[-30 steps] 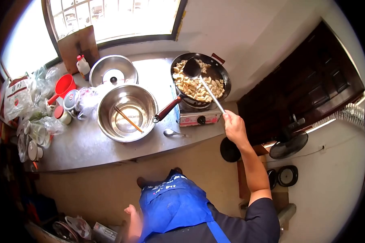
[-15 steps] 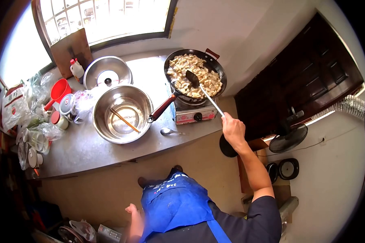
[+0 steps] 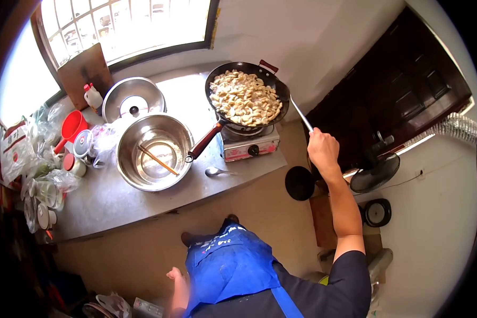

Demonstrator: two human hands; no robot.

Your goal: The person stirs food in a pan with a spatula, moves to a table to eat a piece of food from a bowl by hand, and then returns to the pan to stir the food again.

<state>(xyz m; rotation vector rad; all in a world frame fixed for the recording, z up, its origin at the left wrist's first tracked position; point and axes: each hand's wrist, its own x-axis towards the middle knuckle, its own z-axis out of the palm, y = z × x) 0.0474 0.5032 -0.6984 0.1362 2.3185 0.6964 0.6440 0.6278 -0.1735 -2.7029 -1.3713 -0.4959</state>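
Note:
My right hand [image 3: 324, 148] is closed around the handle of a wok spatula [image 3: 301, 112]. The spatula's head is at the right rim of the wok and is mostly hidden behind it. The black wok [image 3: 282, 90] is tilted on a portable gas stove [image 3: 249, 148], its wooden handle pointing toward the front left. Pale sliced food [image 3: 246, 98] fills much of the wok. Low beside the blue apron [image 3: 228, 265] is my left hand [image 3: 176, 274], with fingers curled in and nothing visible in it.
Left of the stove stands a steel pot [image 3: 127, 164] with wooden chopsticks [image 3: 158, 160] inside. A spoon [image 3: 214, 171] lies near the counter edge. Behind are a steel lid [image 3: 153, 95] and a red ladle [image 3: 74, 126]. A fan [image 3: 376, 174] stands right.
My right hand has moved right, drawing the spatula from the middle of the food to the wok's right rim. The view has shifted slightly. My left hand stays low by the apron.

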